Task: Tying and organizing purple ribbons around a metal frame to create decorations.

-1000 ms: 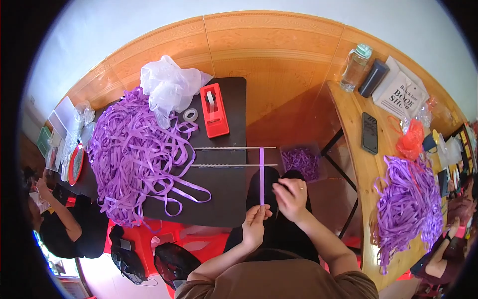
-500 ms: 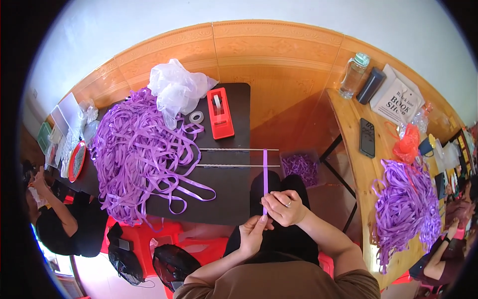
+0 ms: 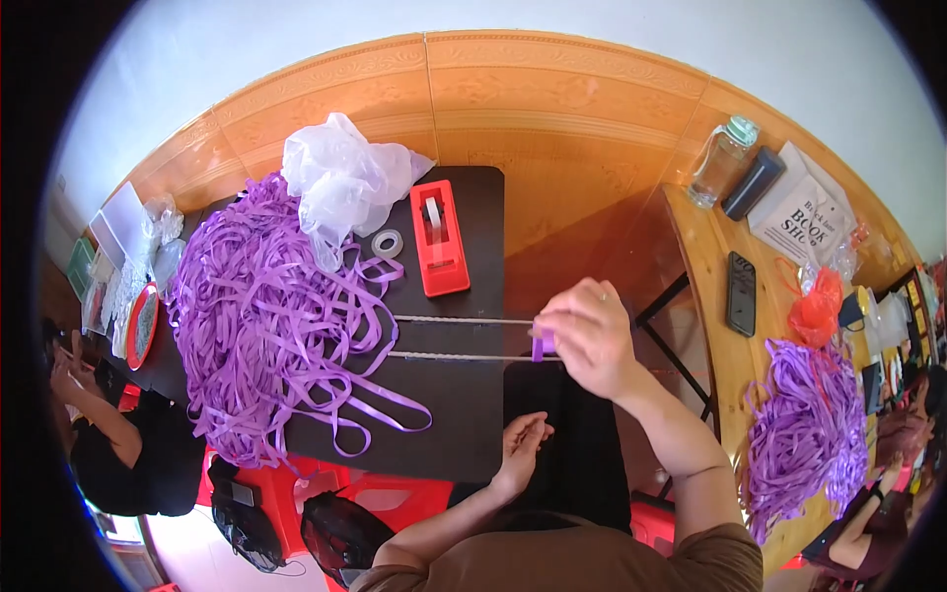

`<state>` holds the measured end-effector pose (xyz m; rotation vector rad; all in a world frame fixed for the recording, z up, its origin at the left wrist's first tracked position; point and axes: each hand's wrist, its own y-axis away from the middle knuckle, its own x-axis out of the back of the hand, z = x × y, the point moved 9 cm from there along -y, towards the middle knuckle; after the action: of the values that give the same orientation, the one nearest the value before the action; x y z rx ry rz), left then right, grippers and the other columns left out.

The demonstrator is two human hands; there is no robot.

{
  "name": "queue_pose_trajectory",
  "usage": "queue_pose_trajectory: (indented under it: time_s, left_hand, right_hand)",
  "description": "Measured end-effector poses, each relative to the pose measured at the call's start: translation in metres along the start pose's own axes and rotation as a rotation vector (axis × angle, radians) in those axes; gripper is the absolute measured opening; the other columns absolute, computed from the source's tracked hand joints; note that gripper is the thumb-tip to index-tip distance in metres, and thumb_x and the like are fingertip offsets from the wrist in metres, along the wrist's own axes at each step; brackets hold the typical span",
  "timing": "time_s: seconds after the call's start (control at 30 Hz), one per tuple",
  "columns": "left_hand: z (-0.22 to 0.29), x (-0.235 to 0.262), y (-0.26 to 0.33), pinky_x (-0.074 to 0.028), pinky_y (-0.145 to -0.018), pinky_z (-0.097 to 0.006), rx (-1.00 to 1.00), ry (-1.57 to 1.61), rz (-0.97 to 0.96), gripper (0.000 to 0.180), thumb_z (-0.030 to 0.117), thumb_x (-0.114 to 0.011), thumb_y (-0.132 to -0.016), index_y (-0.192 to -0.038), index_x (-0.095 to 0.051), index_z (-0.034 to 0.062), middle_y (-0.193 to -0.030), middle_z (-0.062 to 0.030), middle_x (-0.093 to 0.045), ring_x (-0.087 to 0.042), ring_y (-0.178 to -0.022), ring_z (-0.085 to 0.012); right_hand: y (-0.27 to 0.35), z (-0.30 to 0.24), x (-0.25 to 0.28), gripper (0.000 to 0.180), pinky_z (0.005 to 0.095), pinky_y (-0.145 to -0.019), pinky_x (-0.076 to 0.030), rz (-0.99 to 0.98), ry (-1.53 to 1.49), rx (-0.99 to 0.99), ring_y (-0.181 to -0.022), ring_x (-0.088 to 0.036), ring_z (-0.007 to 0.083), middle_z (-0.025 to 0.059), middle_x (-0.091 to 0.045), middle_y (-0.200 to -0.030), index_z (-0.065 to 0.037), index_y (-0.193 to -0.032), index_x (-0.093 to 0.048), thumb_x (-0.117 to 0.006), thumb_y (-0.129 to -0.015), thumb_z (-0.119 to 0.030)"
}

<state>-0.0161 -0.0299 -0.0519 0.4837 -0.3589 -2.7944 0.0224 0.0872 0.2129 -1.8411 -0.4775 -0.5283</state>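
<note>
Head view: right hand (image 3: pixel 592 335) pinches a short folded purple ribbon piece (image 3: pixel 538 346) at the right ends of two thin rods (image 3: pixel 464 338) lying across the black table (image 3: pixel 473 414); left hand (image 3: pixel 521 446) hovers loosely open, empty, near the table's front edge; purple ribbon heap (image 3: pixel 261 326) and red tape dispenser (image 3: pixel 439 237) sit beyond

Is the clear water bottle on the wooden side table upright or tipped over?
Upright. The clear bottle stands on its base at the far end of the wooden side table, green cap on top, beside a dark case.
</note>
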Motion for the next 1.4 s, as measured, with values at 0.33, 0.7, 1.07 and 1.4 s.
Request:
queue_pose_trajectory:
  time_s: [0.33,0.7,1.07,1.4]
  left_hand:
    - [0.06,-0.008,-0.067,-0.039,-0.091,-0.026,-0.383,0.117,0.268,0.033,0.012,-0.05,-0.095,-0.126,-0.049,0.0004,-0.116,-0.0072,-0.057,-0.052,-0.106,-0.0129]
    - [0.097,-0.012,-0.09,-0.036,-0.097,-0.03,-0.623,0.166,0.321,0.037,0.011,-0.048,-0.095,-0.13,-0.044,0.0008,-0.131,-0.0086,-0.045,-0.045,-0.116,-0.015]
    - [0.091,-0.026,-0.061,-0.041,-0.086,-0.027,-0.451,0.431,0.3,0.014,0.008,-0.052,-0.093,-0.1,-0.063,0.0024,-0.101,-0.0063,-0.063,-0.055,-0.094,-0.0128]
    - [0.086,-0.02,-0.042,-0.045,-0.076,-0.024,-0.504,0.346,0.363,0.014,0.007,-0.052,-0.093,-0.1,-0.064,0.0018,-0.1,-0.0063,-0.066,-0.06,-0.084,-0.0106]
  right_hand:
    - [0.047,0.151,-0.094,0.016,0.0223,-0.057,-0.037,-0.188,-0.693,-0.716,-0.065,-0.049,0.0053,0.0012,-0.053,-0.065,0.004,-0.066,-0.06,-0.071,-0.076,0.0]
    - [0.145,0.133,-0.155,0.012,0.0285,-0.069,-0.052,-0.238,-1.428,-1.39,-0.072,-0.064,0.0155,0.0076,-0.067,-0.078,0.0,-0.087,-0.067,-0.063,-0.08,-0.008]
    - [0.211,0.103,-0.119,0.009,0.0214,-0.066,-0.046,0.171,-1.294,-1.435,-0.071,-0.062,0.0107,0.0052,-0.067,-0.08,-0.004,-0.084,-0.066,-0.061,-0.085,-0.012]
    - [0.229,0.069,-0.088,0.007,0.0193,-0.061,-0.045,0.185,-1.224,-1.361,-0.068,-0.061,0.0101,0.0046,-0.066,-0.075,-0.003,-0.083,-0.065,-0.063,-0.084,-0.009]
